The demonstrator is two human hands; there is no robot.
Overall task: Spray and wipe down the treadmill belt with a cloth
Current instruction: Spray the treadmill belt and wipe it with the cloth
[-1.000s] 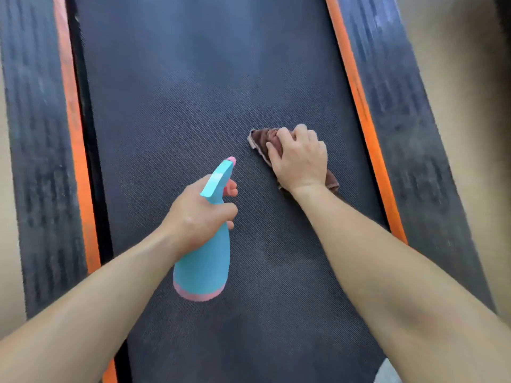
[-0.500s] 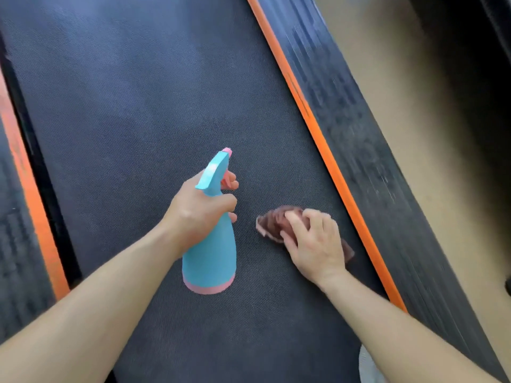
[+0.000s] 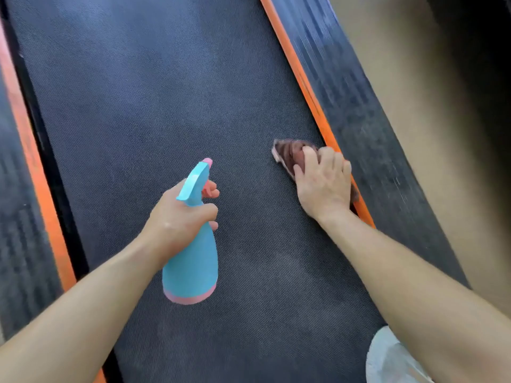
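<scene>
The right hand [image 3: 323, 186], fingers curled over the cloth [image 3: 287, 154], presses beside the orange strip [image 3: 304, 78], where cloth may snag off the belt [image 3: 166, 106].

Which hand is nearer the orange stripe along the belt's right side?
Right. The right hand holds the cloth at that orange stripe; the left hand grips the spray bottle over the belt middle, apart from it.

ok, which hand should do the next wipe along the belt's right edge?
Right. The right hand holds the cloth on the belt, against the orange strip. The left hand grips the bottle over mid-belt, so it would likely have to put that down first.
</scene>
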